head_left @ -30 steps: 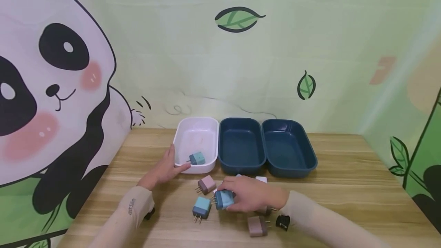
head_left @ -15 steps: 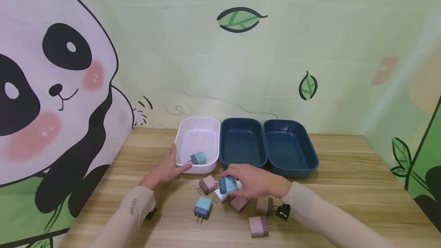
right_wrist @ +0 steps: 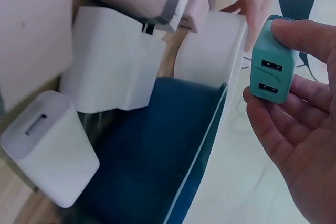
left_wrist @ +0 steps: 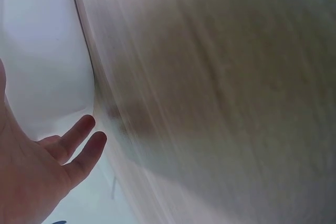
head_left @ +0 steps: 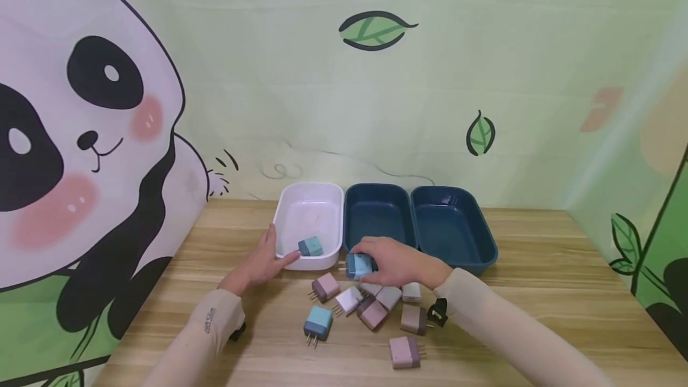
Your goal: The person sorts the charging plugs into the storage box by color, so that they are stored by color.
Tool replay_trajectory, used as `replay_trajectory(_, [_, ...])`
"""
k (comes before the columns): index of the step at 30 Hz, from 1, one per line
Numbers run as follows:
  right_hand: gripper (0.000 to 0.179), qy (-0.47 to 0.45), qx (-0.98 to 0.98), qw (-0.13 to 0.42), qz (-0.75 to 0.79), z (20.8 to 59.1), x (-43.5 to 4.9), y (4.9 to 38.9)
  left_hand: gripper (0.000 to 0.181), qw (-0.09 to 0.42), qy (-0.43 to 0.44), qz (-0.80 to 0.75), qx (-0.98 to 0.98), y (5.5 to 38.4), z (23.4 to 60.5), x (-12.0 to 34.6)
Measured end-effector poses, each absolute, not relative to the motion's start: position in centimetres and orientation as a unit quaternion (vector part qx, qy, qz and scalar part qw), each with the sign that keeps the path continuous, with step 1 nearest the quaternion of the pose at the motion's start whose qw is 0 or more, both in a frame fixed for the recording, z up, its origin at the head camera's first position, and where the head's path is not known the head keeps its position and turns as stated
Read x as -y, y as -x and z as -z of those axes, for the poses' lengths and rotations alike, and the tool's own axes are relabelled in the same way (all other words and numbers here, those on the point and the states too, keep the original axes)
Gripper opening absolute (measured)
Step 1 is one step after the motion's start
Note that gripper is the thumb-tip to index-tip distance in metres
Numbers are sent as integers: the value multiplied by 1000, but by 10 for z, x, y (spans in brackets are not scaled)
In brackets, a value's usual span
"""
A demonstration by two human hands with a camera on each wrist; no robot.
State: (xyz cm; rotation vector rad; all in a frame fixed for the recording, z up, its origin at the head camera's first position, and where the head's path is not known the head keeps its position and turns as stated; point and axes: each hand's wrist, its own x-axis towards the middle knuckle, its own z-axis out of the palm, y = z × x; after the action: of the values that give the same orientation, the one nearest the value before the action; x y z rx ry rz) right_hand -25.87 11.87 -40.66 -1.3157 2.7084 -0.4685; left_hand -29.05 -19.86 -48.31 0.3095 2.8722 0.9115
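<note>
My right hand [head_left: 395,260] pinches a blue USB wall charger [head_left: 359,266] in front of the trays, prongs pointing left. In the right wrist view, two USB ports show on that charger's teal face. My left hand [head_left: 261,261] rests at the near left corner of the white tray [head_left: 309,263], thumb at the front rim. Its fingers [left_wrist: 79,137] lie extended beside the tray's wall in the left wrist view. Inside the white tray lies another blue charger [head_left: 310,246]. A further blue charger [head_left: 319,321] stands on the table, nearer to me.
Two dark blue trays [head_left: 378,190] [head_left: 489,243] stand right of the white one, side by side. Loose chargers lie on the table [head_left: 510,303]: a pink charger [head_left: 325,286], another pink charger [head_left: 404,352], a brown charger [head_left: 413,319], a white charger [head_left: 349,300] and several others.
The right hand has lifted the blue charger from among the others and carried it away from me toward the trays, uncovering more chargers. The left hand stays at the white tray.
</note>
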Motion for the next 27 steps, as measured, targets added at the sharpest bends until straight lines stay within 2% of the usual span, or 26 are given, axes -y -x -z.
replay_trajectory(27, [46, 348, -923, 27, 160, 402, -85, 313, 105, 54, -101, -322, -940, 290, 478, 198])
